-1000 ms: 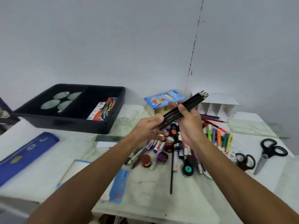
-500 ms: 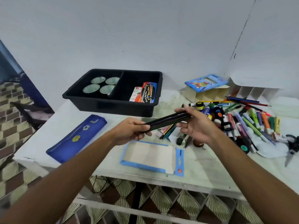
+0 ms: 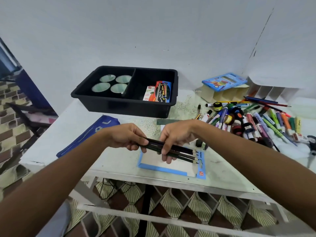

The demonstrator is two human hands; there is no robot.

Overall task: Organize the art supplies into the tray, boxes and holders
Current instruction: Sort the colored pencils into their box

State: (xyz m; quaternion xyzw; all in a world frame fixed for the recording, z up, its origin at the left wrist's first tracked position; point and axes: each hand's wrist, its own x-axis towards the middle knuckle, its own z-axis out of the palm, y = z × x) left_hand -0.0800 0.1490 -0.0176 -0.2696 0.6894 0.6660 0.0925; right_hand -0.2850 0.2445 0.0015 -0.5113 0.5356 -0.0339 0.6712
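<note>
Pencils (image 3: 177, 152) gripped in both the left hand (image 3: 127, 136) and right hand (image 3: 174, 139) above an open blue box (image 3: 164, 168) — markers (image 3: 256, 124) beside it await sorting, black tray (image 3: 123, 106) barely filled.

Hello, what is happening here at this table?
A person is sorting art supplies on a white table. Both hands hold a bundle of dark pencils: the left hand grips the blunt ends and the right hand holds the middle, above an open blue pencil box. A black tray at the back already holds some packs. Many markers and pens lie loose on the right.
</note>
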